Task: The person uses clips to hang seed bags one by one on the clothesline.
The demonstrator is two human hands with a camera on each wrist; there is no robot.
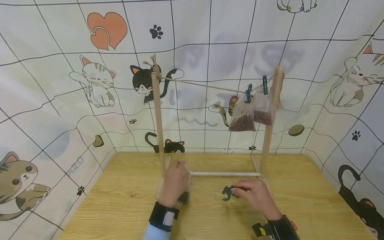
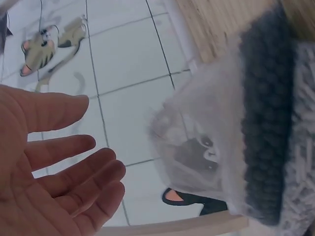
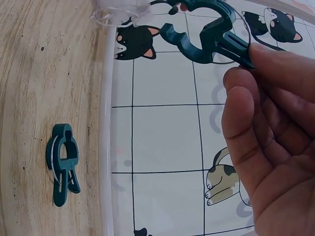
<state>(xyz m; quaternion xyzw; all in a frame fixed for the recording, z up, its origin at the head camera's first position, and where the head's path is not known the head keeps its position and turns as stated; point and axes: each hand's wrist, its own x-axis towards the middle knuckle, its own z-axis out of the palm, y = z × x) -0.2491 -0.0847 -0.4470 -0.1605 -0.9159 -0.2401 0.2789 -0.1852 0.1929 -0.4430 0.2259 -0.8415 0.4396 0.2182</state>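
My left hand (image 1: 177, 181) reaches toward a clear bag of dark beads (image 2: 268, 123); in the left wrist view its fingers are extended, with a gap between them and the bag's gathered top. Beside the beads is a bag of pale, stick-like pieces (image 2: 304, 147), partly cut off by that view's edge. With thumb and fingers, my right hand (image 1: 256, 195) pinches the handle end of a dark green clothespin (image 3: 216, 37), which is spread apart. A second green clothespin (image 3: 63, 164) lies on the table below, seen in the right wrist view.
A wooden frame with a left post (image 1: 157, 123) and right post (image 1: 271, 123) carries a sagging string (image 1: 204, 85). Two clothespins hold bags of brown contents (image 1: 242, 122) on its right part. A white bar (image 1: 225, 174) joins the posts low over the wooden table (image 1: 120, 200).
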